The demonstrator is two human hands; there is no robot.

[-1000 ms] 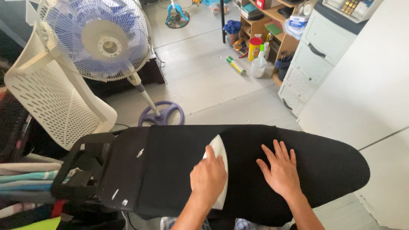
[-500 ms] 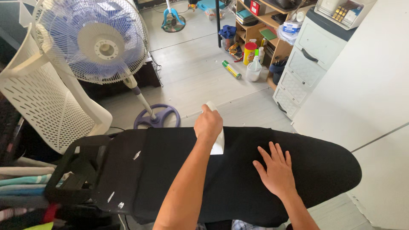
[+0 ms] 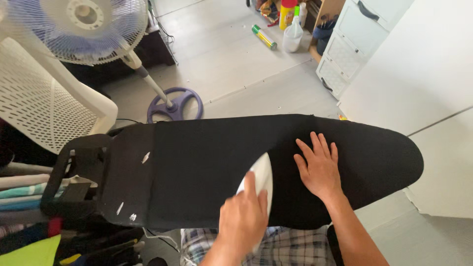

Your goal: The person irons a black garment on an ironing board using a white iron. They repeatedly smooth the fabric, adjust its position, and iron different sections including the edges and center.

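Note:
A black cloth (image 3: 207, 162) lies spread over a black ironing board (image 3: 389, 152). My left hand (image 3: 242, 219) grips a white iron (image 3: 259, 176) at the near edge of the board, its tip pointing away from me. My right hand (image 3: 319, 167) lies flat, fingers spread, on the cloth just right of the iron. Below the board my checked shorts (image 3: 276, 249) show.
A standing fan (image 3: 79, 24) with a purple base (image 3: 175, 105) stands behind the board. A white perforated chair (image 3: 44, 103) is at the left, folded clothes (image 3: 24, 197) below it. White drawers (image 3: 352, 42), bottles (image 3: 292, 34) and a can (image 3: 263, 37) sit at the far right.
My left hand pushed the iron to the far edge of the board, then drew it back to the near edge. My right hand stayed flat on the cloth. The view tilted down.

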